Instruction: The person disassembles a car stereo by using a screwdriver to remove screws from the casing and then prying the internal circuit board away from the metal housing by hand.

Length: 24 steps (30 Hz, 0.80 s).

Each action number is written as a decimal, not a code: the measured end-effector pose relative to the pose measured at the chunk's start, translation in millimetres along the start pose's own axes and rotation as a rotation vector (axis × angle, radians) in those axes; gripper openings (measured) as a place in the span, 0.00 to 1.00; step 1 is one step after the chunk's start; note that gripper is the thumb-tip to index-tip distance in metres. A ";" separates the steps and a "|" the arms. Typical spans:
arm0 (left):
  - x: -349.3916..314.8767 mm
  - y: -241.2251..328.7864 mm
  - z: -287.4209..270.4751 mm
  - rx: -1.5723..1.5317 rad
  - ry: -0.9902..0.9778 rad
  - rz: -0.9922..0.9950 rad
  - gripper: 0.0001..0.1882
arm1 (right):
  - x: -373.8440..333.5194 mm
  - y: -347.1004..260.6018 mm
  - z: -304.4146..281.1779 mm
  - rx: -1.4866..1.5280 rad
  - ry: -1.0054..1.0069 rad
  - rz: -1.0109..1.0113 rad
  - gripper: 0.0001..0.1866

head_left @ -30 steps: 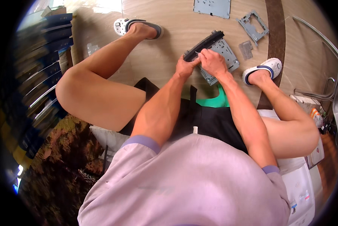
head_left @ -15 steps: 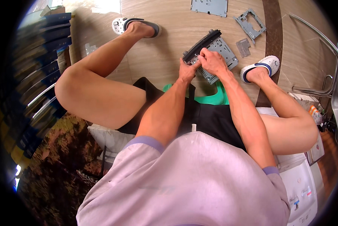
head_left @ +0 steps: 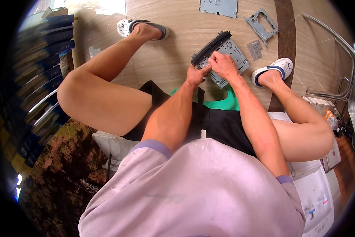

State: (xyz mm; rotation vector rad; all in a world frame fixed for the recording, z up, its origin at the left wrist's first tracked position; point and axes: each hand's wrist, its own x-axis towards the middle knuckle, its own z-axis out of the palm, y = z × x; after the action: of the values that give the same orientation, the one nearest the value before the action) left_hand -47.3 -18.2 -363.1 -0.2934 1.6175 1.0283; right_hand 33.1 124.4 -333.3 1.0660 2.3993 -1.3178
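Note:
A grey metal chassis [head_left: 236, 57] with many slots and holes, like a car stereo's, sits tilted on the floor between my feet. Along its far left side runs a long black front panel [head_left: 212, 47]. My left hand [head_left: 195, 75] is wrapped round the unit's near left corner, thumb on top beside the panel. Fingers pinched together, my right hand [head_left: 224, 65] rests over the seam between panel and chassis. Whatever sits in that pinch is hidden by the fingers.
At the top lie a flat grey metal plate [head_left: 219, 7], a grey frame-like bracket [head_left: 261, 27] and a small perforated plate [head_left: 255, 50]. A green plastic piece [head_left: 221, 104] is under the near side. Metal rails [head_left: 335, 31] curve at right; blue stacked items [head_left: 61, 43] stand left.
The right-hand fingers have shifted slightly at the seam, and a small light-coloured bit seen by them before no longer shows. The unit and my left hand stay nearly in place.

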 end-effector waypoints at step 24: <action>2.3 6.0 -2.1 0.081 -0.040 -0.024 0.28 | -5.8 -2.4 4.6 -0.082 0.079 -0.083 0.11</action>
State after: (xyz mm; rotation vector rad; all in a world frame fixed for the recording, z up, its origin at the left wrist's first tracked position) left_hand -53.5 -15.6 -362.4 -0.2360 1.6110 0.9427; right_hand 34.9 117.0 -331.5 1.0249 2.5580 -1.2118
